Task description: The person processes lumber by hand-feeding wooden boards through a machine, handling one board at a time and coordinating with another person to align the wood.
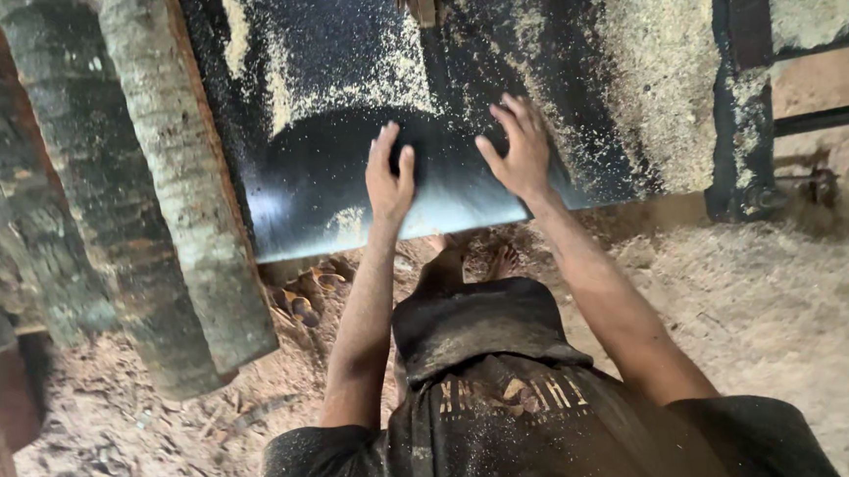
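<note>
Both hands are laid flat on a dark metal bench (344,204), fingers spread and released, nothing being grasped. The left hand (389,180) rests with its fingers (380,145) pointing to the far side, at the near edge of a swept, shiny patch of the plate; the right hand (519,152) lies just to the right of it, fingers (515,115) fanned at the border of the dust. Sawdust (375,74) is seen heaped in a pale arc just beyond the fingertips and in a thicker drift (650,77) on the right part of the bench.

For the dust to be cleared well, it is judged that the palms should be kept flat and the fingers closed together, so that less slips between them, and that overlapping strokes should be made in one direction. The thick drift on the right would probably need several passes.

Rough logs (181,185) are stacked along the left, touching the bench's left edge. Bare feet (465,261) are seen below the near edge, on a floor of wood chips (791,285).
</note>
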